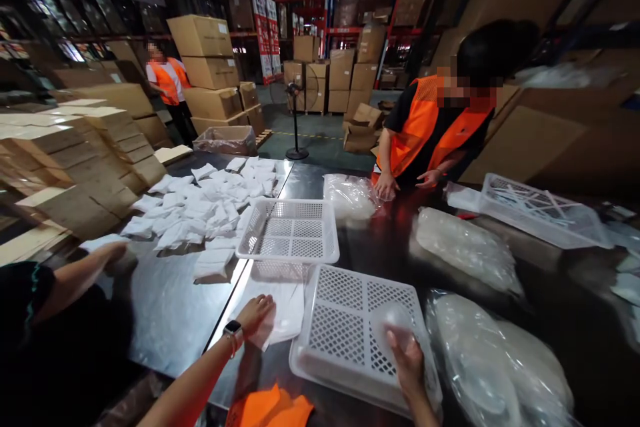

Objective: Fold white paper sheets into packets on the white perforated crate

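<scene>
My left hand (257, 313), below a wrist with a smartwatch, lies with its fingers stretched over a stack of thin white sheets (285, 310). To the right, my right hand (409, 359) grips a translucent round piece, like a cup or lid (393, 321), with slight blur. It is held over an upside-down white plastic basket (345, 340) with a lattice bottom. Behind the sheets stands a second white basket (287, 255), right side up.
Many white folded packets (205, 207) cover the table's left half. A co-worker's arm (75, 280) reaches in at left; another person in an orange vest (420, 127) handles a clear bag (350, 195) opposite. Full plastic bags (500, 360) and a basket of strips (545, 213) sit at right.
</scene>
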A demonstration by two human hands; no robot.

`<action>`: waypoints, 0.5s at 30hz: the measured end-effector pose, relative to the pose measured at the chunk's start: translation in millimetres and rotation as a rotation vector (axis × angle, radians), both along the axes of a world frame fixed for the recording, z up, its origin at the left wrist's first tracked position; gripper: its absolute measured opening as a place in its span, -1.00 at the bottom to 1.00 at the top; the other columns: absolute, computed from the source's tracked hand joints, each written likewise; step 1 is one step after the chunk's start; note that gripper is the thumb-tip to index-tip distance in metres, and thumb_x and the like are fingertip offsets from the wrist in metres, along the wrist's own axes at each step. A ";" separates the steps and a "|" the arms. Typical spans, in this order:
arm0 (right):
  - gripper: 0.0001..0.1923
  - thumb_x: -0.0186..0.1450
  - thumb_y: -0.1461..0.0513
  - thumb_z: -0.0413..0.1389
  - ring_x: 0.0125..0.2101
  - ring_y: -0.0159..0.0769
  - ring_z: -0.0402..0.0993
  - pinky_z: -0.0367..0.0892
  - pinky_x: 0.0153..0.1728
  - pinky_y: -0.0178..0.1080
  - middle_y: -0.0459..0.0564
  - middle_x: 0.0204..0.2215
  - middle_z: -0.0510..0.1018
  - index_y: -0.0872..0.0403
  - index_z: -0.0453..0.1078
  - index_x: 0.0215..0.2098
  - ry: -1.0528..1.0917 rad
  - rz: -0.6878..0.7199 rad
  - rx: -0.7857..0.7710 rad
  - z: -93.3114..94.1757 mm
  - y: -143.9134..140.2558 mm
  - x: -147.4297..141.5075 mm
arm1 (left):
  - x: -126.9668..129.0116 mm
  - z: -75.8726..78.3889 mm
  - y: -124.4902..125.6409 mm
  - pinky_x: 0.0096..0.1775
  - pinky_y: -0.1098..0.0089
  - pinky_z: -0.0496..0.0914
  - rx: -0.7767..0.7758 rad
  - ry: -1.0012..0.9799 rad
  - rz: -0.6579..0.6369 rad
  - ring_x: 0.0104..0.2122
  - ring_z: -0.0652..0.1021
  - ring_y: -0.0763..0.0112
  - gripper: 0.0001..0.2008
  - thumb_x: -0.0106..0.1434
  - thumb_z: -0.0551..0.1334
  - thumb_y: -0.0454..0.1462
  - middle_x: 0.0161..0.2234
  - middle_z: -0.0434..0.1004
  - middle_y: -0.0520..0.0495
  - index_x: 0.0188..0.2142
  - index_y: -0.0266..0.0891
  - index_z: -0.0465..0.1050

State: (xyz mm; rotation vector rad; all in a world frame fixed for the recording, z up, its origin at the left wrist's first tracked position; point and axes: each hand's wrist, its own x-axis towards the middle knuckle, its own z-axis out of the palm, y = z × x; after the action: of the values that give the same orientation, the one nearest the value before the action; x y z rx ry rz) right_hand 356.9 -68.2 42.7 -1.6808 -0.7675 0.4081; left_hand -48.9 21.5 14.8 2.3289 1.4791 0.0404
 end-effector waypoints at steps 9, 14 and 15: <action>-0.64 -0.21 0.04 0.32 -0.29 -0.01 0.54 0.37 -0.04 0.05 0.07 -0.41 0.58 0.01 0.48 -0.46 0.392 0.066 0.039 9.1 -2.4 -5.5 | 45.4 45.5 33.9 -0.26 0.30 0.42 0.145 -0.101 0.306 -0.35 0.57 0.25 -0.67 0.17 -0.02 -0.50 -0.37 0.59 -0.18 -0.31 -0.31 0.51; -0.60 -0.21 0.06 0.34 -0.31 -0.14 0.51 0.38 -0.06 -0.02 -0.07 -0.43 0.56 0.03 0.44 -0.43 0.526 0.003 0.116 19.3 -1.8 -11.6 | 137.8 79.5 18.4 -0.24 0.37 0.42 0.151 -0.257 0.031 -0.32 0.56 0.31 -0.76 0.28 0.05 -0.36 -0.31 0.59 -0.11 -0.20 -0.27 0.49; -0.59 -0.20 0.04 0.34 -0.35 -0.17 0.51 0.40 -0.11 -0.04 -0.07 -0.44 0.55 0.04 0.43 -0.43 0.542 -0.011 0.121 21.0 -2.1 -11.2 | 158.0 82.7 10.2 -0.20 0.38 0.42 0.135 -0.280 -0.048 -0.29 0.57 0.32 -0.75 0.28 0.06 -0.36 -0.28 0.60 -0.10 -0.14 -0.24 0.48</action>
State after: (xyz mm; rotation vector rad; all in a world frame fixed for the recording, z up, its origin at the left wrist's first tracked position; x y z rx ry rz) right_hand 345.8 -70.3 63.8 -1.3688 -0.3719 0.7553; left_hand 109.2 31.7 97.6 2.3463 1.3171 0.4477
